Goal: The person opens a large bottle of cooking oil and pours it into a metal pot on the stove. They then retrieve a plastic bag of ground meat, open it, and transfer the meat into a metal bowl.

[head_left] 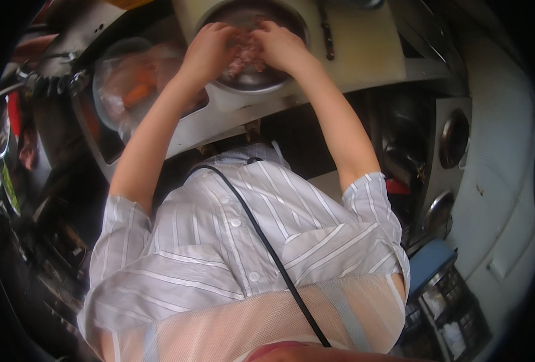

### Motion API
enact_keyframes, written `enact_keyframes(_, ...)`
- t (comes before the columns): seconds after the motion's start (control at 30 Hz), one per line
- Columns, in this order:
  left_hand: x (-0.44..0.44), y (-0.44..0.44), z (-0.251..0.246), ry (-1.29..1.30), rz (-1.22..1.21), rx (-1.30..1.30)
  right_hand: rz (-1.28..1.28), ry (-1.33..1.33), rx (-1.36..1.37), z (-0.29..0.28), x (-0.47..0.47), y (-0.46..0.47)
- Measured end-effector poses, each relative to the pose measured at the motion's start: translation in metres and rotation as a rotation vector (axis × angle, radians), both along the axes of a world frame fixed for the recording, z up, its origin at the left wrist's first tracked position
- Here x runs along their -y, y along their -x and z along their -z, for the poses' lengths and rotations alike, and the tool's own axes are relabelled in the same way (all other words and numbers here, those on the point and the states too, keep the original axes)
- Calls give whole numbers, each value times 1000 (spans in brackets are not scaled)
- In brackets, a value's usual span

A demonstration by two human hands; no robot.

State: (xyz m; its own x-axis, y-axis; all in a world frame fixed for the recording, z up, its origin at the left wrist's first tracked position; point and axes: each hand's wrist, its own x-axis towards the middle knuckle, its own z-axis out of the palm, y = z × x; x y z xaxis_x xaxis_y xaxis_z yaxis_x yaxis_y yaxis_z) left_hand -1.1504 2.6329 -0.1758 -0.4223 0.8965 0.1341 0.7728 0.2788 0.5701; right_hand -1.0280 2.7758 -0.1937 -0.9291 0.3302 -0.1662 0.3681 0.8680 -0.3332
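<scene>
Both hands are over a round metal bowl (pixel 267 86) at the top middle of the head view. Small pieces of pink raw meat (pixel 247 56) lie between them. My left hand (pixel 208 52) and my right hand (pixel 282 45) touch the meat from either side, fingers curled into it; the fingertips are partly hidden. Which arm is which follows from the view: the left one comes from the left sleeve, the right one from the right. A knife with a dark handle (pixel 327 40) lies on the pale cutting board (pixel 367 50), to the right of the bowl.
Left of the bowl, a clear plastic bag or container with orange contents (pixel 136 88) sits in or over a sink basin. A tap (pixel 75 79) stands farther left. Part of a metal container (pixel 362 3) shows at the top edge. The counter's front edge (pixel 249 106) runs before my body.
</scene>
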Motion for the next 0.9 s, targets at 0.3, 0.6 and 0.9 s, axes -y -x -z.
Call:
enact_keyframes(0.3,142,103,104,505,-887,457,62,27,-136,-1,6,3)
enact_keyframes(0.6,102,63,173,382,-1058,313,76,-3,-137,6,15,8)
enact_keyframes(0.9,99,66,164,278,-1199,433,70,-59,-225,13,17,10)
